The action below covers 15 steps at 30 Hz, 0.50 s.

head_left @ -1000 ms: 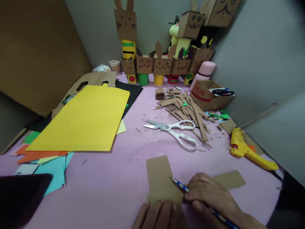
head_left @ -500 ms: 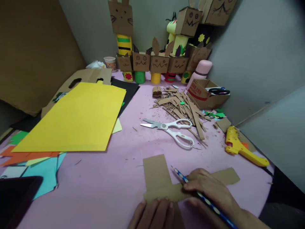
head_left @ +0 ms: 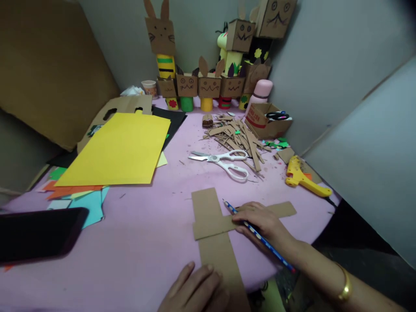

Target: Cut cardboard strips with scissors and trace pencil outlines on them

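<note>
A long cardboard strip [head_left: 218, 255] lies lengthwise on the table, its near end running out of the picture. Across it sits a narrower cardboard strip [head_left: 211, 226], so the two form a cross. My right hand [head_left: 260, 223] rests on the narrower strip, holding it down. A blue pencil with pale dots [head_left: 273, 249] is in that hand, its point towards the upper left. Low in the view, my left hand [head_left: 196, 288] lies with fingers loosely spread at the left edge of the long strip, partly over it.
White-handled scissors [head_left: 216, 159] lie spread beyond the strips, beside cardboard scraps [head_left: 240, 138]. To the right is a yellow glue gun [head_left: 305, 180]. Yellow paper [head_left: 120, 151] and a dark tablet-like device [head_left: 39, 236] are at left. Cardboard animal figures [head_left: 209, 86] stand behind.
My left hand has drawn back towards me, uncovering where the strips cross. My right hand still holds the pencil on the narrower strip. The camera view has shifted, showing more of the near side.
</note>
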Tool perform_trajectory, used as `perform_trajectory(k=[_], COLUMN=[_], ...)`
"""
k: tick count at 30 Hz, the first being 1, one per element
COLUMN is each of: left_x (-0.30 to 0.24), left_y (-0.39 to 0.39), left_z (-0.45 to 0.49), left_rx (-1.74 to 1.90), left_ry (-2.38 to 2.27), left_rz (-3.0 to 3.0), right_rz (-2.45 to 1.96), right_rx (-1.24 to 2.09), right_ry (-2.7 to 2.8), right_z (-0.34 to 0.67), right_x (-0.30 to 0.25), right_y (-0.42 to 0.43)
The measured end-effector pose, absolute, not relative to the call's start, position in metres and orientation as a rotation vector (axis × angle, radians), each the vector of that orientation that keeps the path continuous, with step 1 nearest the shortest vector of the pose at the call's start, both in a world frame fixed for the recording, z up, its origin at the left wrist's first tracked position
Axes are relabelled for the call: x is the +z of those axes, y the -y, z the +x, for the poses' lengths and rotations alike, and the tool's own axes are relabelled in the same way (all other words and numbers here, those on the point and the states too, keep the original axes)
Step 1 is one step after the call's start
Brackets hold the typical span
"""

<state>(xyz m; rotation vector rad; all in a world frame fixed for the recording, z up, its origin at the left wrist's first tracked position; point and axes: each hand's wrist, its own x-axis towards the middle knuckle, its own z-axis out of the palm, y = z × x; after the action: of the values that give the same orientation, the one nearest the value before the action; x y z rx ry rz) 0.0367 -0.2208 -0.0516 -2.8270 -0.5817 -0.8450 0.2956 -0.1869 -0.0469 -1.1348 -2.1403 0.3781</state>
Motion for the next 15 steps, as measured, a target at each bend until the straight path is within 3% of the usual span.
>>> perform_trajectory(k=[9,15], left_x=[-0.071,-0.056], left_y=[0.232,0.234], left_z=[0.033,0.033], left_rx=[-0.868,-0.878], left_ry=[0.625,0.686], left_rz=[-2.709,-2.772], right_rz=[-1.042,-1.021], right_rx=[0.276,0.194], right_ry=[2.131,2.123], right_z=[0.292,0.289], right_x=[-0.046,-0.054], right_y=[0.220,0.230])
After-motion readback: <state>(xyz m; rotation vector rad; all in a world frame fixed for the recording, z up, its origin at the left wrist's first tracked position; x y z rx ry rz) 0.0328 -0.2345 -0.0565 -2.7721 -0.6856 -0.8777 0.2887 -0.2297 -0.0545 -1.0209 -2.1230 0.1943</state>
